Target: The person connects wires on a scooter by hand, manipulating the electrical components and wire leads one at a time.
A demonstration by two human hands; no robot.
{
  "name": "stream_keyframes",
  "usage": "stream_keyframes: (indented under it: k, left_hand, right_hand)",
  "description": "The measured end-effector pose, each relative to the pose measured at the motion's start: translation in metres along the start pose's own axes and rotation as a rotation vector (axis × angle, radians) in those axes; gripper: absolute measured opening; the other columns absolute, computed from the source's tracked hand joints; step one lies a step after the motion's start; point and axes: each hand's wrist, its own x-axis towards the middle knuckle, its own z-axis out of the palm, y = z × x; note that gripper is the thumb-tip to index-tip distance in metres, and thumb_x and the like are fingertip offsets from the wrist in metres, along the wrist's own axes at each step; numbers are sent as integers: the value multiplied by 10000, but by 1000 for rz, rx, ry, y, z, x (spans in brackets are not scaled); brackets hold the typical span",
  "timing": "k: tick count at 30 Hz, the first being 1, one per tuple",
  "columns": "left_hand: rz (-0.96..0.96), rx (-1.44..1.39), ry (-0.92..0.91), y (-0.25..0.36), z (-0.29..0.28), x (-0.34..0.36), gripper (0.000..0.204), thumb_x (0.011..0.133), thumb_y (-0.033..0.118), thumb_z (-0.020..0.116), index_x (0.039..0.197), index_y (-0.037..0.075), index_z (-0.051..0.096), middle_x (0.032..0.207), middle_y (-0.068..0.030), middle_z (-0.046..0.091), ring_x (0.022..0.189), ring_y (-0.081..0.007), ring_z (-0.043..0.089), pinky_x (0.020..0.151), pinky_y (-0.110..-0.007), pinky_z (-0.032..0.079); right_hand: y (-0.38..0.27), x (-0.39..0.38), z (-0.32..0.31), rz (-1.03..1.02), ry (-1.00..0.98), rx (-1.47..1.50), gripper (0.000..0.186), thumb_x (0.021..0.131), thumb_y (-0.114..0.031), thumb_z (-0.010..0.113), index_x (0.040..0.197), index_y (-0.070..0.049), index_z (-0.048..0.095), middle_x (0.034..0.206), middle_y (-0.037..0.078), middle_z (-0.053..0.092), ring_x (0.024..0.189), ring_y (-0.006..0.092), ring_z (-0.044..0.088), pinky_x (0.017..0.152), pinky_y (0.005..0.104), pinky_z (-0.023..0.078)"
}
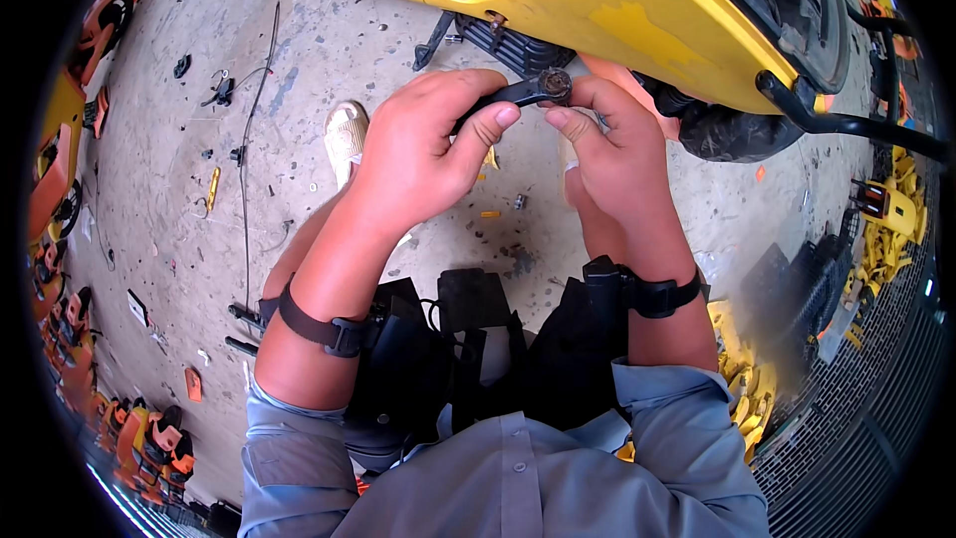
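Note:
In front of me, above the floor, my left hand [423, 130] is closed around a black bar-like part [523, 92] with a round, dirty, rusty-looking end. Its handle runs into the fist, so that portion is hidden. My right hand [612, 144] pinches near the round end with thumb and forefinger; the other fingers are curled out of sight. What exact kind of part this is cannot be made out. Just beyond both hands stands a yellow and orange vehicle body [617, 10], with a black ribbed pedal-like piece [513, 43] low beneath it.
A dark cable [261, 95] runs along the concrete floor on the left, among small scraps and a yellow piece [213, 187]. Orange parts [134, 438] are heaped at the far left. Yellow parts [901, 214] are piled on the right. A black bent tube [856, 127] juts in at right.

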Motion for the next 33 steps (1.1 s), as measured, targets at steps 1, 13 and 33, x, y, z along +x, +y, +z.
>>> stream_keyframes:
  k: [1, 13, 33]
  left_hand:
    - [3, -1, 0, 0, 0, 0, 248, 928, 250, 700, 1022, 20, 686, 856, -144, 691, 801, -365, 642, 729, -421, 515]
    - [-34, -16, -15, 2, 1, 0, 243, 930, 249, 698, 1016, 22, 691, 844, -143, 691, 795, -358, 646, 723, -416, 518]
    - [-178, -90, -44, 6, 3, 1, 231, 954, 248, 672, 1018, 26, 685, 798, -152, 656, 756, -356, 637, 686, -413, 511]
  right_hand:
    - [-1, 0, -1, 11, -26, 9, 184, 847, -122, 791, 934, 0, 686, 899, 73, 707, 815, 177, 649, 743, 308, 510]
    - [-3, -2, -1, -15, 3, -97, 191, 847, -140, 794, 910, -2, 678, 819, 80, 682, 765, 174, 639, 707, 305, 499]
    - [-4, -4, 2, 145, 5, 91, 151, 889, -124, 766, 938, -13, 676, 855, 28, 699, 810, 95, 608, 757, 260, 491]
